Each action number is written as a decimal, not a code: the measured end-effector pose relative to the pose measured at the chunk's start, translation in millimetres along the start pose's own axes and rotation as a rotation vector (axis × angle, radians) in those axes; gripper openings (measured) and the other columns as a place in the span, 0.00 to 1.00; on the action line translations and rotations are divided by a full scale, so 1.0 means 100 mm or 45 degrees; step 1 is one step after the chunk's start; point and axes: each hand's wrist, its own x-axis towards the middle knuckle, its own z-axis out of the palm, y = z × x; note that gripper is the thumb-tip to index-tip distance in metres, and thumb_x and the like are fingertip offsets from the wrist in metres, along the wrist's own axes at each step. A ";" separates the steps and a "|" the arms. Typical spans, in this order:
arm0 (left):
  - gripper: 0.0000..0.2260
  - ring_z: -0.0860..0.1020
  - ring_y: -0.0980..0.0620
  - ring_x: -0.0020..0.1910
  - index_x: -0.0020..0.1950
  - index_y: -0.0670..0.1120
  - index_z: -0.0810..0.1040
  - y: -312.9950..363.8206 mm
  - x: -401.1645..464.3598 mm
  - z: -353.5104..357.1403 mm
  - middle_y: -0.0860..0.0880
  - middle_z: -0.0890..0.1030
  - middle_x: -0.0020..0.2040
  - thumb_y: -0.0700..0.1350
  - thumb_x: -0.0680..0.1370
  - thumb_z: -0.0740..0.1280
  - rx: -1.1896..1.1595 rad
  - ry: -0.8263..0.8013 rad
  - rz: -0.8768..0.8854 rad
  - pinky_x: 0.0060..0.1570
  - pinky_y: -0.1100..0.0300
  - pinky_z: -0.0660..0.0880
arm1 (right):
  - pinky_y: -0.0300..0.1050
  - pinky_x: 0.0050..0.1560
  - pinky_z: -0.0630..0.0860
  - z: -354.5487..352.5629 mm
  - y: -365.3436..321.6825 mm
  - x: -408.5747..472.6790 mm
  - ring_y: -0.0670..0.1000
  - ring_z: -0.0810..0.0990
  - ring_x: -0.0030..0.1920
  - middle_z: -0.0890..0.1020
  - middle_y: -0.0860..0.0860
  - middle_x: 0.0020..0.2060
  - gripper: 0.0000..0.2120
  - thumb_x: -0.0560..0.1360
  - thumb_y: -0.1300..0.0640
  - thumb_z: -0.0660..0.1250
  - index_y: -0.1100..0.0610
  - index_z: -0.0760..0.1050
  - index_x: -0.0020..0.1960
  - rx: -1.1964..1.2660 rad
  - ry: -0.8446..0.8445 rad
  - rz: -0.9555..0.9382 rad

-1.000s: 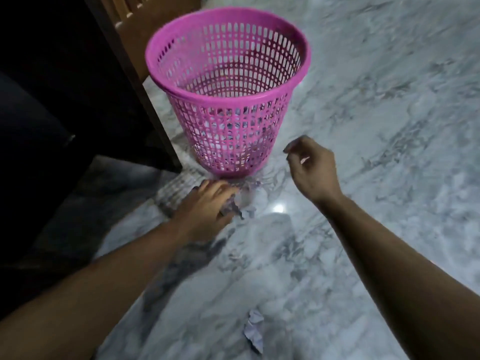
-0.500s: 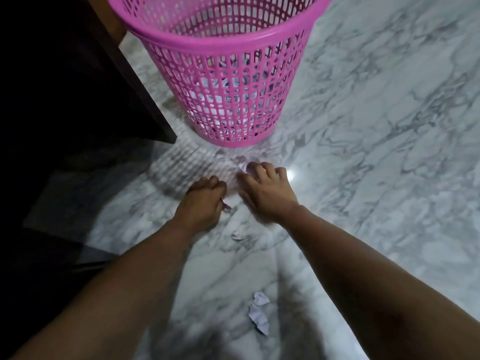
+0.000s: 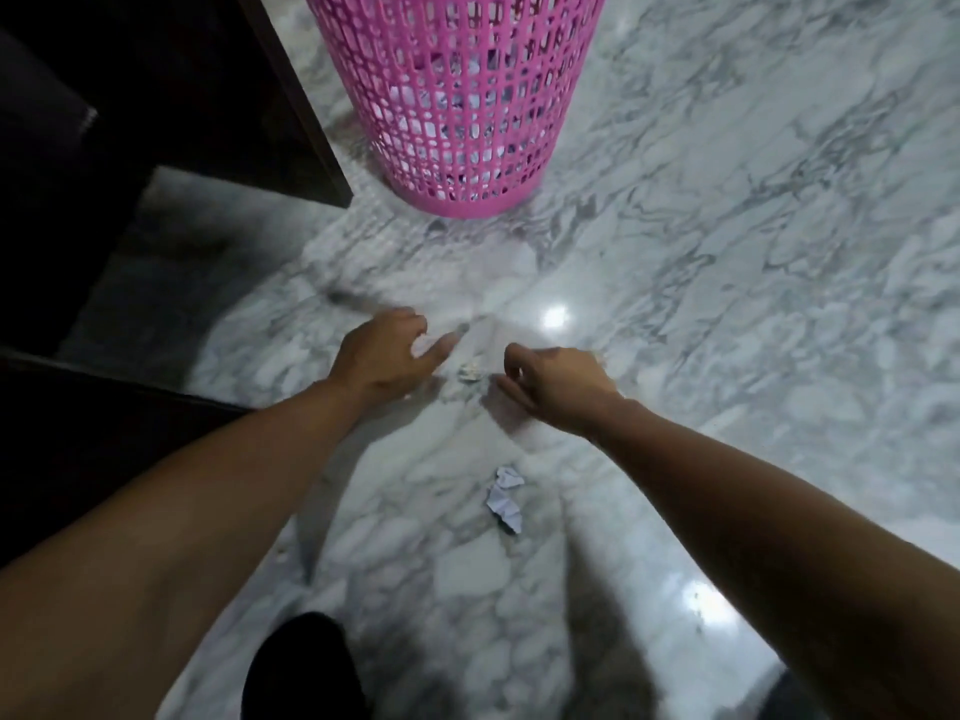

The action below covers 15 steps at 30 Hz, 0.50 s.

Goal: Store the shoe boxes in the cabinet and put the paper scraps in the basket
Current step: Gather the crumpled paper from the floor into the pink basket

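My left hand (image 3: 382, 356) and my right hand (image 3: 558, 381) hover low over the marble floor, one on each side of a tiny crumpled paper scrap (image 3: 469, 370). The left thumb stretches toward that scrap and the other fingers curl under. The right hand's fingers are curled too. Motion blur hides whether either palm holds paper. A larger white paper scrap (image 3: 505, 498) lies on the floor nearer to me, between my forearms. The pink plastic lattice basket (image 3: 545, 163) stands beyond the hands, with pale scraps showing through its wall. No shoe boxes are in view.
Dark wooden furniture (image 3: 291, 96) stands left of the basket, its corner near the basket's base. A dark shape, perhaps my foot (image 3: 301, 667), is at the bottom edge. Grey-veined marble floor (image 3: 753, 252) stretches out to the right.
My view tilted down, so the basket slid up the frame. Both hands drew back from the basket's foot toward me and now flank the tiny scrap that lay behind them.
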 end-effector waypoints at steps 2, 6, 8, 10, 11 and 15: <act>0.20 0.72 0.48 0.38 0.37 0.48 0.68 0.07 -0.02 0.02 0.53 0.69 0.38 0.63 0.78 0.64 0.066 -0.019 0.017 0.33 0.55 0.62 | 0.45 0.29 0.71 0.13 -0.11 -0.33 0.58 0.80 0.35 0.79 0.52 0.35 0.21 0.82 0.40 0.58 0.53 0.75 0.41 0.017 0.022 -0.114; 0.11 0.75 0.40 0.40 0.43 0.49 0.63 0.27 -0.05 0.05 0.52 0.69 0.42 0.49 0.81 0.63 0.064 -0.054 0.098 0.35 0.52 0.69 | 0.51 0.36 0.73 0.40 -0.26 -0.82 0.57 0.74 0.38 0.74 0.53 0.38 0.23 0.84 0.41 0.58 0.55 0.74 0.38 0.091 0.091 -0.147; 0.09 0.76 0.39 0.40 0.49 0.48 0.65 0.38 -0.04 0.07 0.50 0.74 0.44 0.49 0.81 0.64 0.081 -0.111 0.096 0.37 0.49 0.74 | 0.52 0.41 0.74 0.46 -0.37 -0.99 0.55 0.74 0.42 0.75 0.51 0.43 0.22 0.82 0.37 0.60 0.53 0.76 0.41 0.085 0.072 -0.081; 0.14 0.79 0.40 0.45 0.61 0.50 0.67 0.46 -0.04 0.10 0.47 0.80 0.52 0.53 0.81 0.65 0.107 -0.233 0.049 0.43 0.48 0.77 | 0.52 0.46 0.74 0.54 -0.47 -1.12 0.55 0.75 0.46 0.77 0.52 0.50 0.26 0.77 0.29 0.62 0.52 0.78 0.50 -0.045 0.052 -0.060; 0.19 0.80 0.39 0.50 0.68 0.51 0.66 0.47 -0.04 0.13 0.47 0.80 0.58 0.55 0.80 0.65 0.129 -0.305 0.040 0.47 0.49 0.78 | 0.53 0.48 0.73 0.58 -0.51 -1.16 0.57 0.75 0.48 0.78 0.53 0.54 0.30 0.74 0.26 0.61 0.51 0.78 0.56 -0.131 0.035 -0.061; 0.19 0.78 0.36 0.54 0.67 0.50 0.67 0.46 -0.06 0.30 0.44 0.75 0.64 0.58 0.81 0.63 0.228 -0.395 0.047 0.45 0.51 0.72 | 0.55 0.48 0.72 0.71 -0.58 -1.15 0.59 0.74 0.49 0.77 0.54 0.57 0.25 0.76 0.29 0.61 0.48 0.76 0.61 -0.280 0.051 -0.043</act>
